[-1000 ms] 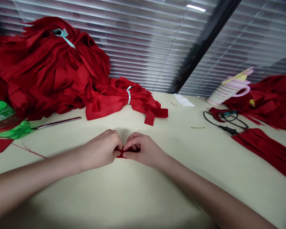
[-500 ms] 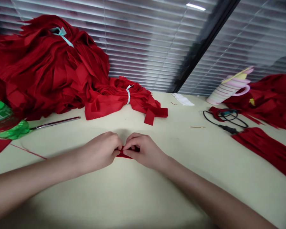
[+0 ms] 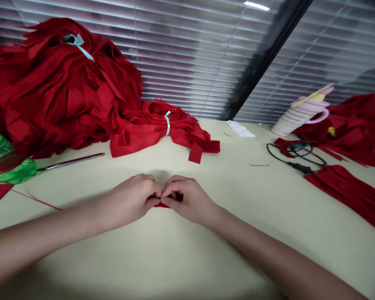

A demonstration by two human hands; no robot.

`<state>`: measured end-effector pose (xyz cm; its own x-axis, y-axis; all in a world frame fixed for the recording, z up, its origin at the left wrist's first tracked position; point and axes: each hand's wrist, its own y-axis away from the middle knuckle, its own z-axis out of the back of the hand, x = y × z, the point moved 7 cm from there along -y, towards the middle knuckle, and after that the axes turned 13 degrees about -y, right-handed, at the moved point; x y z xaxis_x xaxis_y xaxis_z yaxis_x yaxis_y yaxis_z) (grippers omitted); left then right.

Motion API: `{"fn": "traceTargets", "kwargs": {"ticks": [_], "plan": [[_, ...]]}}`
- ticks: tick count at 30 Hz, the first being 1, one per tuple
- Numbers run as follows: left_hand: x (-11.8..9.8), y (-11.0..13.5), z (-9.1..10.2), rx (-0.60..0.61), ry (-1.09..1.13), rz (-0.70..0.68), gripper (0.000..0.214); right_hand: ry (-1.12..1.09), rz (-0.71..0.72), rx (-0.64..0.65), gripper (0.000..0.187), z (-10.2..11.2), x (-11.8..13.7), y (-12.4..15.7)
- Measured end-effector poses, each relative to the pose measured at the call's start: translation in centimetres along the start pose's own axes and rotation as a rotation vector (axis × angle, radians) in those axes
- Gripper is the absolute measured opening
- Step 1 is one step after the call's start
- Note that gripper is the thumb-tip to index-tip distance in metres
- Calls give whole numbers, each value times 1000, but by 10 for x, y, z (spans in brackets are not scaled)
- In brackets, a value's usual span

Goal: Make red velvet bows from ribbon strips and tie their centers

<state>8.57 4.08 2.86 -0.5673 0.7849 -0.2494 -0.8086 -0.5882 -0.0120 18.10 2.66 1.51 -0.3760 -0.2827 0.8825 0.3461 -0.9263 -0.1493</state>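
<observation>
1. Low in the middle of the table (image 3: pixel 137 266), a small piece of red cloth (image 3: pixel 162 205) is pinched by the left hand (image 3: pixel 136 201) and the right hand (image 3: pixel 189 200) at once, mostly hidden there.
2. On the left, the fingers are curled almost into a fist and pressed to the thumb, cloth between.
3. On the right, a looser curl is seen: the cloth is nipped at the tips, a hollow left behind.
4. Beyond, a red bundle (image 3: pixel 137 143) is bound by a pale tie (image 3: pixel 167 124).
5. Far right, a mug (image 3: pixel 296 118) is tilted behind a black cable (image 3: pixel 303 168).
</observation>
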Motion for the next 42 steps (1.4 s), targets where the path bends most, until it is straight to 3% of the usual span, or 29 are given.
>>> {"fn": "traceTargets", "kwargs": {"ticks": [10, 29, 42], "plan": [[2, 5, -5, 26, -27, 71, 24, 42, 31, -20, 16, -1, 5, 1], [-1, 10, -10, 60, -194, 37, 23, 74, 18, -8, 16, -2, 4, 2], [1, 7, -8, 43, -61, 31, 18, 98, 43, 47, 18, -4, 7, 2]]}}
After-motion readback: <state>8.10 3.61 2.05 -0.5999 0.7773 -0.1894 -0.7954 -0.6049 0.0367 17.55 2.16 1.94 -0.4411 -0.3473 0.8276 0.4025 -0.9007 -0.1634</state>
